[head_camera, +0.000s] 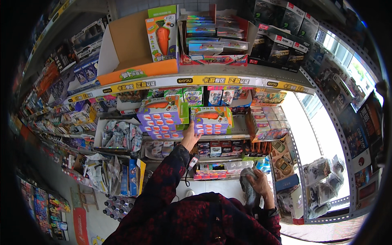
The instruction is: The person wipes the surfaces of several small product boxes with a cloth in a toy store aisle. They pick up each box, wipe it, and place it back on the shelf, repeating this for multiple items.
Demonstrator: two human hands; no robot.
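My left hand [190, 136] reaches forward to a middle shelf and touches the left front corner of a stack of carrot toy boxes [211, 122]. Its fingertips lie at the narrow gap beside a second, taller stack of the same boxes [160, 119]. Whether the fingers grip a box is not clear. Lower right, my right hand [260, 182] is closed around a crumpled grey cloth [248, 185], held near my body. An orange display carton [137, 71] on the shelf above holds one upright carrot toy box [162, 38] at its right end.
The upper shelf edge [190, 80] juts out above my left hand. Clear-wrapped boxes [269, 122] are stacked to the right. At left stand a carton of foil packets [121, 134] and a carton of plastic bags [105, 173]. Bottles [118, 206] and a wooden stool [88, 196] occupy the floor.
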